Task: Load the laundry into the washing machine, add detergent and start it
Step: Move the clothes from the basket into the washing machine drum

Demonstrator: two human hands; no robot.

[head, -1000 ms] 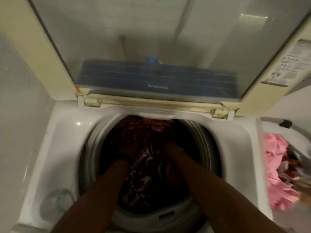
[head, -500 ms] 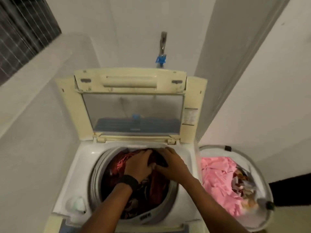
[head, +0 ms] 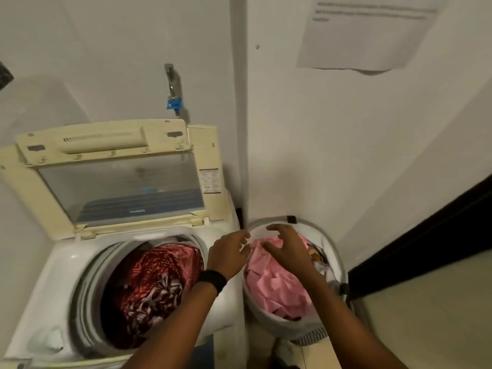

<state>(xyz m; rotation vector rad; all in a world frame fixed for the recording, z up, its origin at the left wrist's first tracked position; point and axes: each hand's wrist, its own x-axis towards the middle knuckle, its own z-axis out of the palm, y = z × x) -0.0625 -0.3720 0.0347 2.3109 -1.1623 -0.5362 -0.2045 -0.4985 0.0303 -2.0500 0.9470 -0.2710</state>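
Note:
A white top-loading washing machine (head: 61, 265) stands at the left with its cream lid (head: 111, 179) raised. Red and dark patterned clothes (head: 154, 283) fill its drum. To its right sits a round laundry basket (head: 269, 319) holding pink cloth (head: 277, 286) and some other garments. My left hand (head: 229, 255), with a black wristband, hovers over the machine's right edge beside the basket, fingers loosely spread and holding nothing. My right hand (head: 288, 249) is spread over the pink cloth at the top of the basket, fingers relaxed, not visibly gripping it.
A tap with a blue fitting (head: 174, 102) sticks out of the wall above the lid. A paper notice (head: 370, 30) hangs on the right wall. A dark door or panel (head: 439, 235) lies to the right of the basket. Walls close in on both sides.
Both hands have left the drum and moved right to the basket. The view has pulled back and swung right, showing the basket and the wall notice.

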